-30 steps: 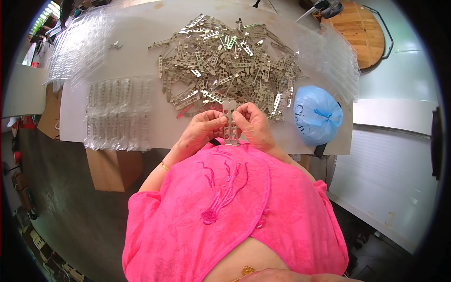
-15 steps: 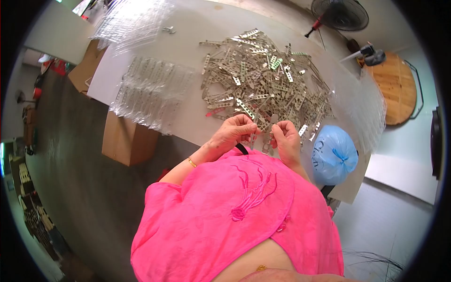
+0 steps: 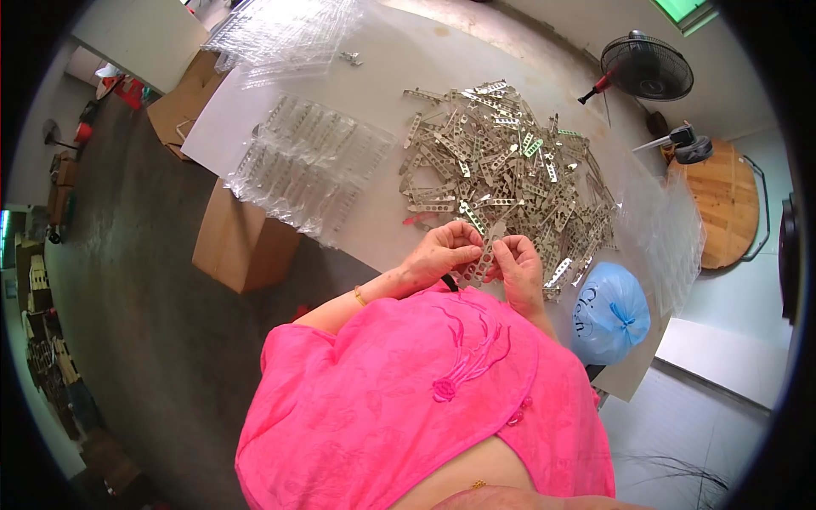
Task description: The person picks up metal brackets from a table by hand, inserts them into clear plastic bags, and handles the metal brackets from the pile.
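Pinching a perforated metal piece [image 3: 488, 257] between both hands, just above the table's near edge.
The left hand [image 3: 442, 255] grips it with thumb against curled fingers, and the right hand [image 3: 519, 265] pinches its other side likewise; whether it is one strip or several, I cannot tell. Just beyond, a heap of perforated metal strips [image 3: 510, 174] covers the middle of the pale table [image 3: 387, 89], a red item [image 3: 418, 218] at its near left edge. Ribbed clear plastic packaging [image 3: 310, 161] lies left of the heap; a knotted blue plastic bag [image 3: 610, 314] sits to the right. Farther right stand a black fan [image 3: 646, 68] and a round wooden board [image 3: 718, 208].
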### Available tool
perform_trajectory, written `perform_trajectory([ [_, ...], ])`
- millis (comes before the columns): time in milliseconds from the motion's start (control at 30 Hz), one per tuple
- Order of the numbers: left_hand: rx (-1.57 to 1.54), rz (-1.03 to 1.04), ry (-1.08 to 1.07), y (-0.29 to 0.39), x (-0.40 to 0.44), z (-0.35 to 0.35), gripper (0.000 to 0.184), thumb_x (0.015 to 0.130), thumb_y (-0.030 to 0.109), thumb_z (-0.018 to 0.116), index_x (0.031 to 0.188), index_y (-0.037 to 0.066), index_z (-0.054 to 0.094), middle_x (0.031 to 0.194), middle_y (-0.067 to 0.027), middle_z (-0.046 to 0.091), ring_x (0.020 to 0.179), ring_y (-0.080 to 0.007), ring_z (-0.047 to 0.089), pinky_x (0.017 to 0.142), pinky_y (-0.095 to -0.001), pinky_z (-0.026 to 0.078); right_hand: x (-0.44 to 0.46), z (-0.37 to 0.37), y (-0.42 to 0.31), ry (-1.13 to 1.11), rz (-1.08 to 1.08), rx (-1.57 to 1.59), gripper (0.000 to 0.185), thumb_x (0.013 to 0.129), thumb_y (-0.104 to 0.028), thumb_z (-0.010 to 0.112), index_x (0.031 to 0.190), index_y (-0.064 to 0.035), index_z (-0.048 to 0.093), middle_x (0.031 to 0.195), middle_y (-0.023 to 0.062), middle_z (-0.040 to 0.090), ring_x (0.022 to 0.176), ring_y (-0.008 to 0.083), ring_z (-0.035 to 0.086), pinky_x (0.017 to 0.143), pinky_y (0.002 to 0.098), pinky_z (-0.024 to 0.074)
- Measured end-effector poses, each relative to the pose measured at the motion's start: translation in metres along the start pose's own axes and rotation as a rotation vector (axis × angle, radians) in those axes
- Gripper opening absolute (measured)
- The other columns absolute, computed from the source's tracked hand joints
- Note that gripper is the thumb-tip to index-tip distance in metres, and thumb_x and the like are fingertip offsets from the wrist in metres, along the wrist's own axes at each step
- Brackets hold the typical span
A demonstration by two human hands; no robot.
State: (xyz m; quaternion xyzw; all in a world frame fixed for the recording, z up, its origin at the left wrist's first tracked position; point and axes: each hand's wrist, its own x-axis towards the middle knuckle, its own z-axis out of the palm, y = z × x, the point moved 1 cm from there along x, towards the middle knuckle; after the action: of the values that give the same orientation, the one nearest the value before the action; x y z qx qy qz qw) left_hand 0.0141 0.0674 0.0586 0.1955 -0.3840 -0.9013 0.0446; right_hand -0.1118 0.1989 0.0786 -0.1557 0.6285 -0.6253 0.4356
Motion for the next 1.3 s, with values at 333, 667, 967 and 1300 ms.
perform_trajectory([
  [333,0.12,-0.008,-0.009,0.032,-0.015,-0.032,0.024,0.094,0.014,0.066,0.112,0.004,0.054,0.091,-0.005,0.068,0.08,-0.0099,0.064,0.069,-0.0254,0.053,0.006,0.048,0.008,0.089,-0.027,-0.033,0.018,0.096,-0.018,0.062,0.097,-0.003,0.052,0.081,0.0037,0.06,0.064,0.0082,0.06,0.055,0.0242,0.0548],
  [667,0.129,-0.037,-0.061,0.056,-0.026,-0.049,0.022,0.093,0.01,0.065,0.11,0.005,0.053,0.097,-0.0069,0.065,0.083,-0.0161,0.067,0.068,-0.0298,0.055,0.007,0.078,0.011,0.065,-0.009,0.02,0.026,0.096,-0.018,0.063,0.108,-0.0007,0.049,0.085,0.0069,0.06,0.07,0.0121,0.064,0.058,0.0254,0.0562],
  [967,0.045,-0.161,-0.09,0.056,-0.022,-0.044,0.019,0.091,0.008,0.067,0.105,0.006,0.053,0.092,-0.0077,0.064,0.082,-0.0186,0.066,0.067,-0.0317,0.055,0.002,0.075,0.009,0.034,-0.135,0.031,0.048,0.096,-0.013,0.062,0.14,-0.0113,0.042,0.092,0.0014,0.058,0.073,0.008,0.059,0.064,0.0239,0.0546],
  [1300,-0.083,-0.236,-0.167,0.028,-0.005,-0.008,0.013,0.092,0.004,0.063,0.1,0.008,0.054,0.09,-0.0093,0.064,0.077,-0.0187,0.064,0.064,-0.0309,0.055,-0.015,0.026,-0.003,-0.002,-0.139,-0.022,0.038,0.094,-0.011,0.063,0.129,-0.0087,0.051,0.09,0.0021,0.057,0.078,0.0093,0.057,0.067,0.0263,0.0498],
])
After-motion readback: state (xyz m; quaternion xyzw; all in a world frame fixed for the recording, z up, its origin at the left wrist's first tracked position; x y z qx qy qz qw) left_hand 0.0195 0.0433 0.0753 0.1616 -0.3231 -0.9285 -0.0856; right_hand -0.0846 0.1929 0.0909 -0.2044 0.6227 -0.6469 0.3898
